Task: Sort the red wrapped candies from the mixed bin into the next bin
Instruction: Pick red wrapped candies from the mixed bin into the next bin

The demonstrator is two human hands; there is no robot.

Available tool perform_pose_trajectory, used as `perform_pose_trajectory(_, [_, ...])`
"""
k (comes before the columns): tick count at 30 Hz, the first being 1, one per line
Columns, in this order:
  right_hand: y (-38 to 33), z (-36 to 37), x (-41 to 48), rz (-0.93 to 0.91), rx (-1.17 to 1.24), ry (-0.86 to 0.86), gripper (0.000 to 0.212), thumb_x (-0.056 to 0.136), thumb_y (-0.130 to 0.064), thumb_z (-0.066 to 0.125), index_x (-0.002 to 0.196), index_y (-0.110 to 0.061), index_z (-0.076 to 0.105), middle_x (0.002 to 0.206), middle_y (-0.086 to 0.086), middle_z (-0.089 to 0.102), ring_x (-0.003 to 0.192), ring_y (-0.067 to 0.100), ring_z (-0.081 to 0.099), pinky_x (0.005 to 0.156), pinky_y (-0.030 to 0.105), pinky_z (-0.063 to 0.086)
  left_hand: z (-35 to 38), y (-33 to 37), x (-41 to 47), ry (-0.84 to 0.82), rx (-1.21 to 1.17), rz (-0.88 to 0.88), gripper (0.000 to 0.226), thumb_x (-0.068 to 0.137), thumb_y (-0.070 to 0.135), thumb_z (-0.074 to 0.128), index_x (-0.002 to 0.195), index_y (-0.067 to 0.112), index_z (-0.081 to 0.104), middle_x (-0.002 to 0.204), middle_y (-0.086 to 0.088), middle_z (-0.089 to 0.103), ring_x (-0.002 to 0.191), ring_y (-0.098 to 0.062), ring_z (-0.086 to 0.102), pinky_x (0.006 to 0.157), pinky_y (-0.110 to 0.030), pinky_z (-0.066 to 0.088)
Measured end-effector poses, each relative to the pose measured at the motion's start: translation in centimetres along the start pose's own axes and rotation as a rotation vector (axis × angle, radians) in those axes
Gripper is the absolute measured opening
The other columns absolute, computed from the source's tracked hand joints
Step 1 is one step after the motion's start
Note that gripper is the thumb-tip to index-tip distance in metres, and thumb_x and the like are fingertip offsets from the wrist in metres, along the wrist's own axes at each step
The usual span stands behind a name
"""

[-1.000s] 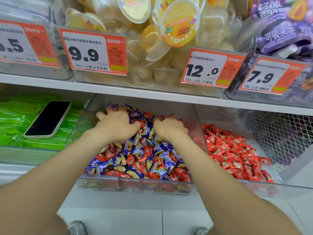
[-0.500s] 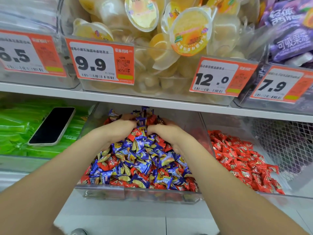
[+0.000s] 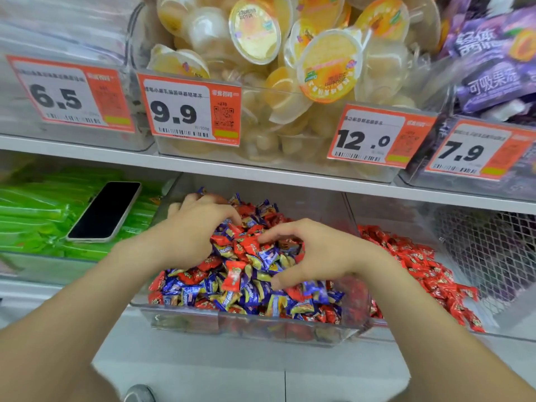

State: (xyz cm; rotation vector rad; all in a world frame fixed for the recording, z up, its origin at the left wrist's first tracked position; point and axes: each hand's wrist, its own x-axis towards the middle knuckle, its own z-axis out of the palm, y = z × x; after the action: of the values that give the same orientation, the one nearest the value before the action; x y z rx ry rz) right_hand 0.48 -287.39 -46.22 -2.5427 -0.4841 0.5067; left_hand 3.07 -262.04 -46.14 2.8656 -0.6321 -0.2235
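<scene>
Head view: left hand (image 3: pixel 197 227) and right hand (image 3: pixel 316 253) are curling over the mixed bin (image 3: pixel 246 326); red wrapped candies (image 3: pixel 246 245) are lying between them. I cannot tell whether either is gripping any.

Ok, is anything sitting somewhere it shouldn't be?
Yes. A black phone lies on the green packets in the left bin, which is odd among sweets for sale. Red candies are also jumbled with blue ones in the middle bin.
</scene>
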Motion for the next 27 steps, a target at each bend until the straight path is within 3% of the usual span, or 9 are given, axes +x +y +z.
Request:
perform_pose_trajectory(4, [0.4,0.9,0.7,0.056,0.097,0.316,0.035,0.090,-0.013,0.066,0.119,-0.029,0.076,0.103,-0.010,0.079,0.096,0.006,0.074,0.093,0.032,0.060,-0.1,0.4,-0.1,0.142,-0.222,0.230,0.054,0.088,-0.001,0.056,0.124,0.036,0.069,0.125,0.016,0.062,0.105,0.015,0.053,0.097,-0.011,0.043])
perform_pose_trajectory(6, [-0.3,1.7,1.2,0.082,0.067,0.400,0.036,0.098,-0.018,0.058,0.129,-0.029,0.072,0.096,-0.008,0.077,0.085,0.005,0.071,0.081,0.023,0.054,0.7,0.6,0.2,0.116,-0.172,0.266,0.027,0.095,0.037,0.068,0.122,0.035,0.068,0.114,0.016,0.063,0.100,0.008,0.056,0.092,-0.018,0.048])
perform_pose_trajectory(9, [-1.5,3.5,2.0,0.000,-0.050,0.270,0.040,0.106,-0.044,0.053,0.144,-0.034,0.058,0.101,-0.001,0.071,0.096,0.019,0.065,0.088,0.029,0.046,1.7,0.3,0.8,-0.011,-0.085,0.235,0.057,0.072,0.071,0.081,0.114,0.038,0.060,0.105,0.019,0.052,0.096,0.001,0.050,0.086,-0.028,0.048])
perform_pose_trajectory(12, [-1.8,4.2,2.9,0.037,-0.186,0.219,0.031,0.099,-0.051,0.063,0.127,-0.041,0.068,0.097,-0.014,0.056,0.106,0.024,0.054,0.103,0.050,0.043,1.5,-0.1,1.1,-0.008,-0.072,0.197,0.068,0.057,0.064,0.094,0.105,0.035,0.055,0.100,0.018,0.048,0.091,0.001,0.048,0.073,-0.025,0.042])
perform_pose_trajectory(16, [-0.9,3.5,3.8,0.048,-0.111,0.315,0.011,0.089,-0.034,0.075,0.083,-0.044,0.075,0.082,-0.029,0.067,0.100,0.015,0.063,0.108,0.049,0.046,1.0,-0.1,1.3,-0.015,-0.038,0.106,0.062,0.050,0.049,0.101,0.090,0.032,0.057,0.095,0.015,0.052,0.088,-0.007,0.053,0.074,-0.033,0.051])
perform_pose_trajectory(20, [-0.4,2.6,3.4,0.040,0.117,0.365,0.019,0.089,-0.025,0.081,0.104,-0.038,0.078,0.089,-0.011,0.075,0.091,0.010,0.071,0.089,0.034,0.058,0.7,0.3,0.8,0.028,-0.167,0.118,0.044,0.066,0.028,0.099,0.085,0.031,0.060,0.095,0.010,0.059,0.074,-0.001,0.061,0.068,-0.028,0.052])
perform_pose_trajectory(23, [-1.1,1.9,2.7,0.055,0.289,0.378,0.031,0.096,-0.012,0.064,0.115,-0.034,0.073,0.089,-0.003,0.073,0.066,0.010,0.067,0.068,0.032,0.057,0.4,0.3,0.1,0.101,-0.129,0.159,0.029,0.084,0.024,0.083,0.089,0.037,0.058,0.103,0.012,0.051,0.078,-0.001,0.057,0.076,-0.029,0.050])
perform_pose_trajectory(25, [-1.6,1.6,2.0,0.109,0.333,0.398,0.034,0.097,-0.007,0.051,0.105,-0.027,0.078,0.079,0.002,0.071,0.050,0.009,0.053,0.053,0.027,0.046,0.3,0.4,-0.5,0.117,-0.103,0.158,0.024,0.086,0.024,0.073,0.091,0.037,0.054,0.103,0.013,0.044,0.080,-0.005,0.053,0.078,-0.032,0.048])
perform_pose_trajectory(27, [-2.0,1.3,1.2,0.146,0.357,0.422,0.044,0.096,-0.006,0.045,0.083,-0.025,0.082,0.071,0.008,0.071,0.054,0.016,0.053,0.056,0.031,0.046,0.4,0.4,-1.2,0.113,-0.051,0.133,0.020,0.085,0.038,0.070,0.090,0.035,0.051,0.098,0.013,0.046,0.078,-0.006,0.053,0.074,-0.034,0.049])
